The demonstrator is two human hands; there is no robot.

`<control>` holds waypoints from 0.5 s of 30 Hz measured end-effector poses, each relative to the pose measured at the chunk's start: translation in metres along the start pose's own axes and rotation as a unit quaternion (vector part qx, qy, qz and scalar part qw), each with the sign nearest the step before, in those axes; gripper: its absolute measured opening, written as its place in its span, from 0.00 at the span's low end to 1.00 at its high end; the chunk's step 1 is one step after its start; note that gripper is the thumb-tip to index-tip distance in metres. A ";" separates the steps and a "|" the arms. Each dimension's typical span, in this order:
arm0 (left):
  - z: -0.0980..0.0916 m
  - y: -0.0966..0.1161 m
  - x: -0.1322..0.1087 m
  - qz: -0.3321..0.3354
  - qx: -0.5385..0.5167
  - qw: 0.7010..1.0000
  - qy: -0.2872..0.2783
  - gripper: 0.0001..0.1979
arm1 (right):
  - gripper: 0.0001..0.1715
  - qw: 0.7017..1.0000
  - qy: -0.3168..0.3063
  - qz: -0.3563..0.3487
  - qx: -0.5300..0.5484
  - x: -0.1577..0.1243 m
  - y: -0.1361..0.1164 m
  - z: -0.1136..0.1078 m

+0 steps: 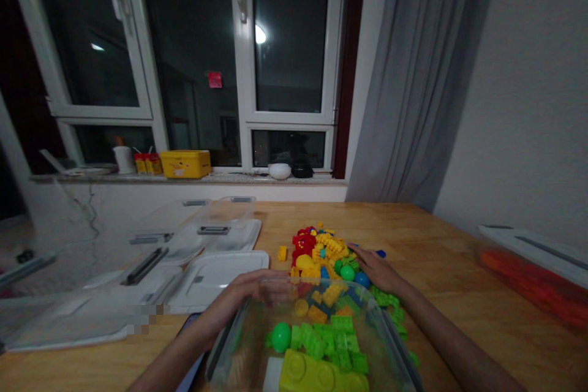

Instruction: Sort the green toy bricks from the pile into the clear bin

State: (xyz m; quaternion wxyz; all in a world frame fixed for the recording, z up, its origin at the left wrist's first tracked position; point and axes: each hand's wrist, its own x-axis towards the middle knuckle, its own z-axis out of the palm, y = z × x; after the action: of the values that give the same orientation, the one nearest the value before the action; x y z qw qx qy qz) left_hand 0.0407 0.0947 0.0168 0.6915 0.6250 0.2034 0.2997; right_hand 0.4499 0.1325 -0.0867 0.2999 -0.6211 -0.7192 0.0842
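A clear plastic bin [386, 343] stands in front of me, holding bright green blocks [328, 338], a green ball [281, 337] and a large yellow-green block [321, 373]. Beyond its far rim lies a pile of toy bricks [328, 248], with red, yellow, blue and green pieces. My left hand [257, 286] is stretched out along the bin's far left corner; its fingertips are partly hidden by the bin's rim. My right hand [377, 268] rests at the right side of the pile, fingers extended, close to a blue ball [362, 280]. I see nothing held in it.
Clear bins and white lids [225, 275] cover the table's left side. A lidded bin of red pieces [537, 282] stands at the right. One yellow brick [282, 253] lies apart from the pile. A yellow box [185, 163] sits on the windowsill. A phone-like dark object [190, 367] lies under my left forearm.
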 end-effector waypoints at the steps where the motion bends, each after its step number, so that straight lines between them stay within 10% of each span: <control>1: 0.000 0.000 0.000 0.001 0.002 1.000 0.001 0.26 | 0.31 1.000 -0.004 0.004 -0.006 0.000 0.001 0.001; 15: 0.003 0.005 -0.002 -0.001 0.014 1.000 0.008 0.28 | 0.26 1.000 0.015 -0.011 -0.005 0.000 0.002 0.003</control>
State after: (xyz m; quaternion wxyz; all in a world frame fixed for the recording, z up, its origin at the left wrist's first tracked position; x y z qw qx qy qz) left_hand 0.0398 0.0913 0.0216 0.6814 0.6319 0.2138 0.3011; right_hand 0.4504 0.1339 -0.0901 0.3081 -0.6155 -0.7222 0.0678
